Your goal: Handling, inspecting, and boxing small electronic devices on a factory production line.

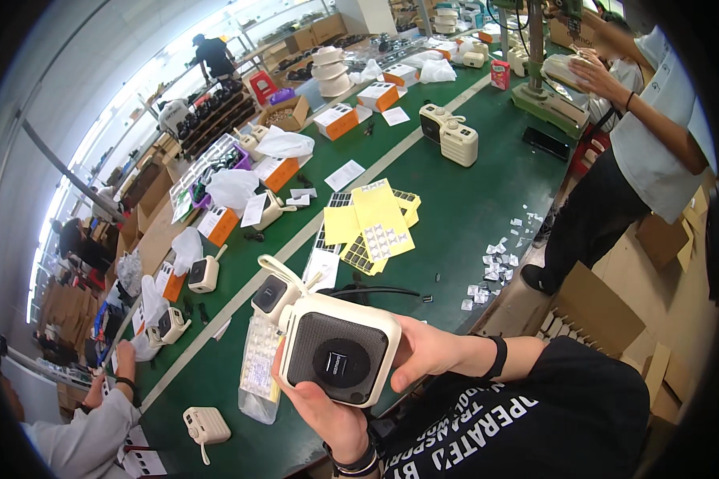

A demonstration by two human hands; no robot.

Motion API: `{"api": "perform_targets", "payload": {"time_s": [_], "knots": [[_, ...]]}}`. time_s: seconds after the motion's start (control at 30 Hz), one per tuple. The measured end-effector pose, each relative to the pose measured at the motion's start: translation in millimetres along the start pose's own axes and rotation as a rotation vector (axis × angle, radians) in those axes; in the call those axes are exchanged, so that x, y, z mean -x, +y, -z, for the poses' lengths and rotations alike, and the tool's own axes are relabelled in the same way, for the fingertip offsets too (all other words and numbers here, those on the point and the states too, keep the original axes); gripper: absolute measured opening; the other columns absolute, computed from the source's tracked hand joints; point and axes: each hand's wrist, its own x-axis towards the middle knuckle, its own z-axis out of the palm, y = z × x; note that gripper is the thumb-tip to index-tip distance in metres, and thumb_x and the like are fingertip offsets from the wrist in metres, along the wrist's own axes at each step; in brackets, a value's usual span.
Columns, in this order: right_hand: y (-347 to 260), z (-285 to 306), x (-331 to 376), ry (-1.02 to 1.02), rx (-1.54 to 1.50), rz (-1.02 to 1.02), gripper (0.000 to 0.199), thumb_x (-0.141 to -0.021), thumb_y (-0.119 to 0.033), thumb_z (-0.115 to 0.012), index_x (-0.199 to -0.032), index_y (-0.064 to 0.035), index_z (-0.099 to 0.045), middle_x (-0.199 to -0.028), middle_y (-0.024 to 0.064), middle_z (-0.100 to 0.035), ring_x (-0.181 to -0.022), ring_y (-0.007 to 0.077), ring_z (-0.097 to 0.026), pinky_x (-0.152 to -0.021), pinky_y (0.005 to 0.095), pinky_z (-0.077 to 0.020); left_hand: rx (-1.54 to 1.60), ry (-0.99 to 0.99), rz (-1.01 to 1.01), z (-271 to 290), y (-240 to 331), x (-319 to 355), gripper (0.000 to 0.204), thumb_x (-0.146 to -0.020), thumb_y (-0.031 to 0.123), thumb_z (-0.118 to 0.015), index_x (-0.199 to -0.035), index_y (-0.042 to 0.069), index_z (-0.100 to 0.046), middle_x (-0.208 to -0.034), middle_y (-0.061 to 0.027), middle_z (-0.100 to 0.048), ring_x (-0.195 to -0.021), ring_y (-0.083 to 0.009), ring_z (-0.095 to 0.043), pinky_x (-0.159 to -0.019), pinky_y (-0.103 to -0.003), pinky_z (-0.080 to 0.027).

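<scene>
The cream radio (337,342), a boxy one with a dark round speaker grille, is held up above the near edge of the green table (471,215), grille facing the camera. The left hand (327,407) cups it from below, fingers closed on its lower edge; the right hand (423,351) is clamped on its right side, thumb along the front corner. A second cream unit with a strap sits tight behind it at its upper left; I cannot tell whether the two are joined.

This looks like an inspection or labelling step, with the front face being checked. The next move likely calls for a steady hold from one hand while the other frees itself for a sticker.

Just left of the radio lies one clear bag of small labels (257,369). Beyond it a pile of yellow sticker sheets (375,223) is spread out, several overlapping. Two cream radios (449,136) stand together farther up the table, and one small cream device (206,425) lies near the bottom left. Loose white scraps (499,259) litter the right edge, too many to count.
</scene>
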Motion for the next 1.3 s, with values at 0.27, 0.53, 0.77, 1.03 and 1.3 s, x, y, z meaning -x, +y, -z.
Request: {"api": "perform_targets", "payload": {"time_s": [0.27, 0.53, 0.77, 1.03, 1.3], "knots": [[9.5, -32.0, -10.2, 0.320, 0.789, 0.621, 0.073, -0.068, -0.006, -0.072, -0.130, -0.0022, -0.033, -0.135, 0.0134, -0.037, -0.124, 0.0220, -0.038, -0.102, 0.0377, -0.0276, 0.005, -0.081, 0.089, 3.1, -1.5, -6.8, 0.060, -0.094, 0.045, -0.029, -0.138, 0.006, -0.020, -0.135, -0.0116, -0.035, -0.124, -0.0240, -0.036, -0.104, -0.038, -0.028], [4.8, -40.6, -4.2, -0.087, 1.648, 0.863, 0.063, -0.075, -0.036, -0.067, -0.122, 0.0010, -0.047, -0.129, 0.0237, -0.041, -0.124, 0.0376, -0.036, -0.105, 0.0488, -0.0158, 0.404, -0.039, 0.232, 30.0, 10.4, -1.1, 0.081, -0.083, 0.064, -0.037, -0.138, 0.008, -0.021, -0.137, -0.0146, -0.032, -0.124, -0.0314, -0.035, -0.102, -0.045, -0.032], [-0.7, -47.1, -8.5, 0.155, 1.394, 0.772, 0.088, -0.067, -0.048, -0.072, -0.127, 0.0062, -0.037, -0.134, 0.0294, -0.028, -0.124, 0.0411, -0.029, -0.100, 0.0461, -0.0278, 0.387, -0.251, 0.087, 24.6, 21.4, 1.4, 0.085, -0.082, 0.069, -0.027, -0.140, 0.009, -0.013, -0.142, -0.0137, -0.023, -0.128, -0.0274, -0.029, -0.106, -0.041, -0.024], [5.0, -42.1, -13.1, 0.162, 0.843, 0.347, 0.095, -0.062, -0.021, -0.074, -0.138, -0.0024, -0.021, -0.136, 0.0138, -0.029, -0.124, 0.0241, -0.033, -0.100, 0.0350, -0.0291, -0.086, -0.205, 0.093, 18.1, 33.7, 5.1, 0.105, -0.074, 0.072, -0.044, -0.141, 0.003, -0.003, -0.142, -0.0157, -0.019, -0.132, -0.0263, -0.021, -0.107, -0.038, -0.013], [13.3, -34.0, -8.7, 0.181, 0.166, 0.032, 0.057, -0.084, -0.027, -0.054, -0.129, 0.0022, -0.035, -0.115, 0.0082, -0.051, -0.104, 0.0113, -0.049, -0.088, 0.0244, -0.0393, 0.212, -0.165, 0.124, 30.7, 18.3, -4.3, 0.092, -0.070, 0.047, -0.070, -0.133, 0.001, -0.023, -0.129, -0.0171, -0.037, -0.115, -0.0264, -0.044, -0.097, -0.038, -0.036]]}}
